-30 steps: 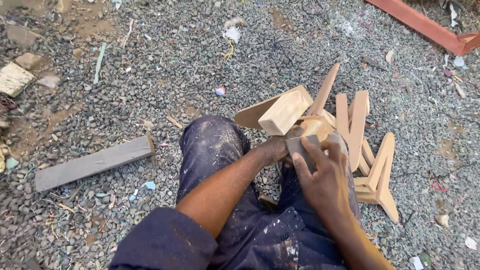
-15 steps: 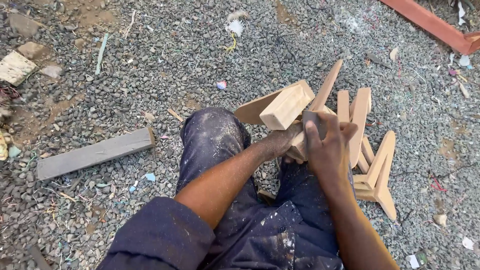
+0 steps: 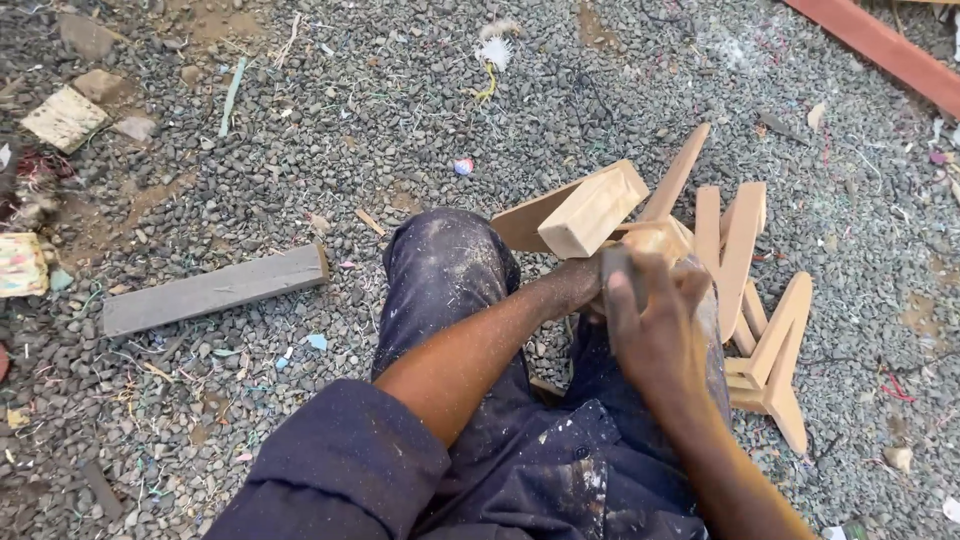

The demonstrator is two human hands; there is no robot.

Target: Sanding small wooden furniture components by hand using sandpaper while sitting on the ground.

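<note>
Gravel ground (image 3: 300,130) fills the view, littered with scraps. Person sits on it, dark dusty trousers (image 3: 440,270) running from 6 o'clock up to centre.

Pile of pale wood offcuts (image 3: 745,260) lies at 3 o'clock, just beside the knees; several pieces lean on one another. Red beam (image 3: 880,50) at 1 o'clock, well apart. Grey plank (image 3: 215,290) flat on the gravel at 9 o'clock.

Work piece: pale wood block (image 3: 590,212) just right of centre, raised above the knee, one squared end pointing toward 10 o'clock, touching the pile behind it.

Left hand (image 3: 580,285) grips the block from below, fingers wrapped around its lower part. Right hand (image 3: 655,320) lies on top at the near end, fingers curled and pressing a small dark pad (image 3: 617,268) against the wood — looks like sandpaper, can't confirm.

Step in hand, my read: sanding the near end of the block. Next stroke needs the left grip kept firm so the block doesn't rock against the pile, and flat, even pressure along the face; then turn the block to reach an untouched side.
</note>
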